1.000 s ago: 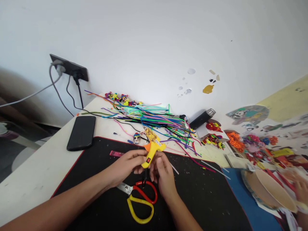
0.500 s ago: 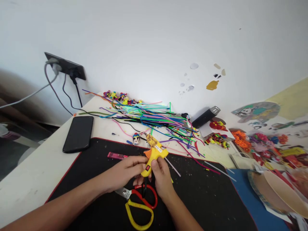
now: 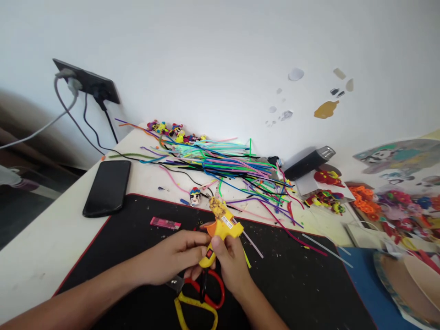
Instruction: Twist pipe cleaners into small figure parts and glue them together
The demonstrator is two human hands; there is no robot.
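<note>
A yellow hot glue gun (image 3: 229,223) with an orange trigger and a dark-stained nozzle points away from me, above the black mat (image 3: 295,284). My right hand (image 3: 235,266) is wrapped round its handle, thumb on the near side. From the left, my left hand (image 3: 178,254) pinches the lower handle beside the small red switch; some of its fingers are hidden behind the handle. A black cord runs down from the handle's end. Below my hands lie scissors (image 3: 220,298) with one red and one yellow handle loop, their blades partly covered by my left hand.
Beyond the gun lie a small painted doll head (image 3: 195,197) and a heap of coloured pipe cleaners (image 3: 237,168). A pink lighter (image 3: 165,223) rests on the mat, a black phone (image 3: 107,189) at left. Clear glue sticks (image 3: 326,250) and a black bottle (image 3: 307,163) are at right.
The view has shifted slightly, so the wall and table items sit differently in it. Both hands keep hold of the glue gun, which has hardly moved.
</note>
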